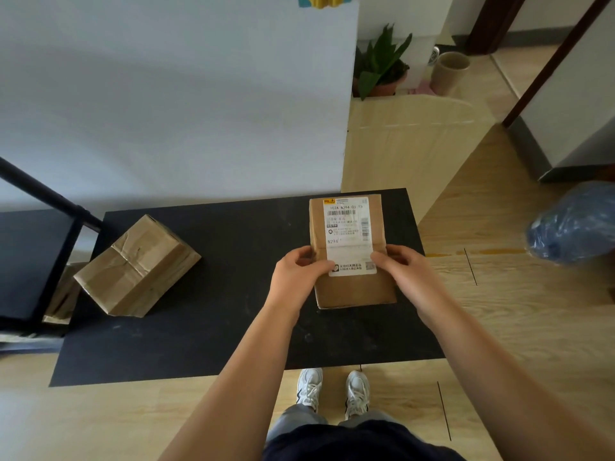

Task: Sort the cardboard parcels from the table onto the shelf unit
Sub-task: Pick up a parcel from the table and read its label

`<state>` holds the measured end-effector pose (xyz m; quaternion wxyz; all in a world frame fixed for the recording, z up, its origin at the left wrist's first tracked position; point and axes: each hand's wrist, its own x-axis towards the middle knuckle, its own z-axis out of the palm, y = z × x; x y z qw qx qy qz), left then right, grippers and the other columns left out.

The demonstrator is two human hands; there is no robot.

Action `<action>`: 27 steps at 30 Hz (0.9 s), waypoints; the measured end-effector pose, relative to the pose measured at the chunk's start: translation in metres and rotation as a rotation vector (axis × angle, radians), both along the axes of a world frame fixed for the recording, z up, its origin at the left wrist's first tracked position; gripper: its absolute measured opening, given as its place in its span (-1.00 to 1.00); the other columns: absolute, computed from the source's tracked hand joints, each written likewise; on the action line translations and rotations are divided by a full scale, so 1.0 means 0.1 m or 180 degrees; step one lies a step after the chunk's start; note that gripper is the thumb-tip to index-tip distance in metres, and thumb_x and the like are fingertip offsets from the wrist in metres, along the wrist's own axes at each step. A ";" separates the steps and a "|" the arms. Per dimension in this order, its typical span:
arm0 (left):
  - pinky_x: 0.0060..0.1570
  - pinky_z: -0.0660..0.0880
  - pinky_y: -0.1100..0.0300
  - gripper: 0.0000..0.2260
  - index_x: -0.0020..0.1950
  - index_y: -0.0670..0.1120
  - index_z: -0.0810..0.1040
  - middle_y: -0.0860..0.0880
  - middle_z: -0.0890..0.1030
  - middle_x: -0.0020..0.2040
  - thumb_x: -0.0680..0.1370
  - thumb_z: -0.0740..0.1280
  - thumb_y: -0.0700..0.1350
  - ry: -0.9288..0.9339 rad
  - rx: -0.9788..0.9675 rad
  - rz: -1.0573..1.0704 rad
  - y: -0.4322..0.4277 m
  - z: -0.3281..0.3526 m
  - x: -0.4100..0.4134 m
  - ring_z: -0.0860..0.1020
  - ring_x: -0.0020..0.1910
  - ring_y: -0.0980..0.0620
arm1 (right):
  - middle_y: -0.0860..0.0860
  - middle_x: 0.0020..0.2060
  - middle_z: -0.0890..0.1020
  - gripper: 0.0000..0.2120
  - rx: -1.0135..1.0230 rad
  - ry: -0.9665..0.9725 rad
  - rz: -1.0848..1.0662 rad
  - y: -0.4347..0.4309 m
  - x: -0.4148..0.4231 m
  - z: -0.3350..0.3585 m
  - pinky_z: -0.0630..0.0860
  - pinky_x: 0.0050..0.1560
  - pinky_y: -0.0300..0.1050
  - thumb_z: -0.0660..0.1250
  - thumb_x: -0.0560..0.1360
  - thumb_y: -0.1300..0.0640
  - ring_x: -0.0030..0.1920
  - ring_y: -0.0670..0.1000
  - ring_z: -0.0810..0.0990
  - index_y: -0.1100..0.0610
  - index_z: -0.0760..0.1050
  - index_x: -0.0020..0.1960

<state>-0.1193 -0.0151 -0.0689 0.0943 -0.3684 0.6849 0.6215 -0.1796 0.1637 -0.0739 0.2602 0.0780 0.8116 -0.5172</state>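
Gripping the labelled parcel (349, 254) by its 2 sides near the table's (233, 327) right edge, your left hand (296, 277) and right hand (404, 271) curl closed on it; lift level, squeezing evenly.

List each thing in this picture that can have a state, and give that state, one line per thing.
Labelled parcel: flat on the table, label up, held at both sides.
Crumpled parcel: creased, untouched, on the table.
Left hand: grip on the labelled parcel's left edge.
Right hand: grip on its right edge.
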 end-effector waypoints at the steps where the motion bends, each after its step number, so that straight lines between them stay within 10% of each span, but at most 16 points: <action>1: 0.21 0.57 -0.01 -0.46 0.42 -0.06 0.46 -0.03 0.62 0.21 0.47 0.50 -0.05 0.0077 -0.0016 -0.0009 0.00 0.07 0.01 0.59 0.19 0.00 | -0.03 0.17 0.59 -0.47 -0.0060 0.0048 -0.0036 0.02 0.00 0.07 0.46 -0.05 -0.17 0.37 0.50 -0.12 0.11 -0.04 0.54 0.05 0.43 0.41; 13: -0.10 0.54 0.31 -0.66 0.22 0.03 0.56 0.09 0.68 0.05 0.48 0.45 0.05 0.0894 -0.0291 0.0172 0.00 1.04 0.22 0.65 0.02 0.15 | -0.09 -0.09 0.73 -0.55 -0.0726 0.0707 -0.0248 0.09 0.13 0.96 0.53 -0.05 -0.16 0.35 0.39 -0.28 -0.05 -0.12 0.69 0.03 0.56 0.09; 27: 0.00 0.62 0.15 -0.66 0.14 -0.01 0.59 0.06 0.73 -0.02 0.42 0.47 0.08 0.1357 -0.0171 0.0282 0.03 1.47 0.31 0.70 -0.02 0.11 | -0.18 -0.04 0.73 -0.60 -0.1159 0.1156 -0.0128 0.14 0.31 1.48 0.53 -0.05 -0.27 0.29 0.41 -0.19 -0.02 -0.24 0.68 -0.07 0.57 0.19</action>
